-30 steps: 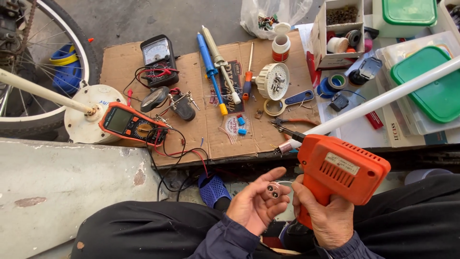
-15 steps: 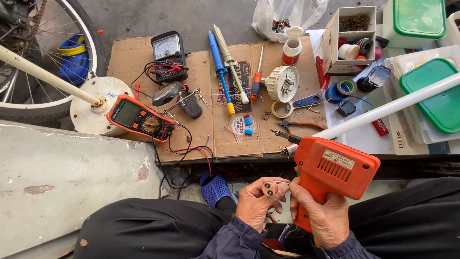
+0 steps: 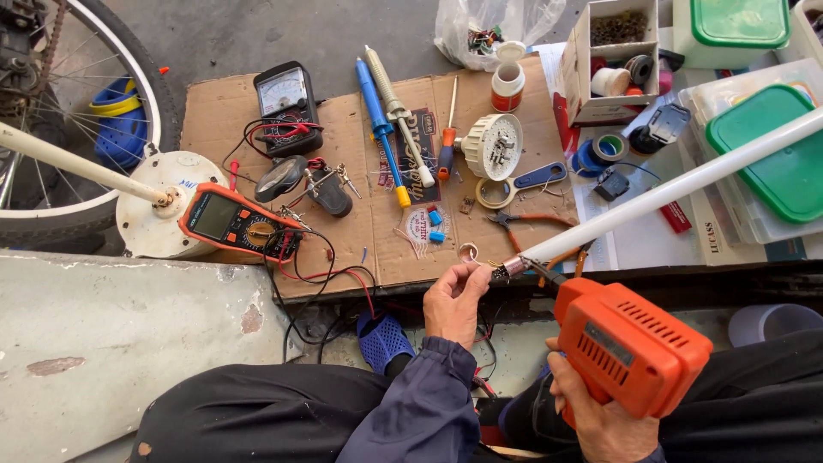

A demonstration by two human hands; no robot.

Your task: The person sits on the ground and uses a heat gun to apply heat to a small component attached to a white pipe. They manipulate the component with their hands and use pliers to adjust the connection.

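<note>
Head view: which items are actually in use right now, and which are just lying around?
In use:
- left hand pinching the metal end of the white tube
- right hand gripping the orange power tool

Lying about:
- orange multimeter
- black analog meter
- blue-handled tool
- tape roll
- green-lidded tubs

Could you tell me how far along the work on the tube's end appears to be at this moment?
Done: tools are laid out on the cardboard. In hand: the right hand grips the orange soldering gun, its tip at the metal end of the white tube; the left hand holds something small at that end, too small to tell. Left: whether the joint is finished cannot be judged.
</note>
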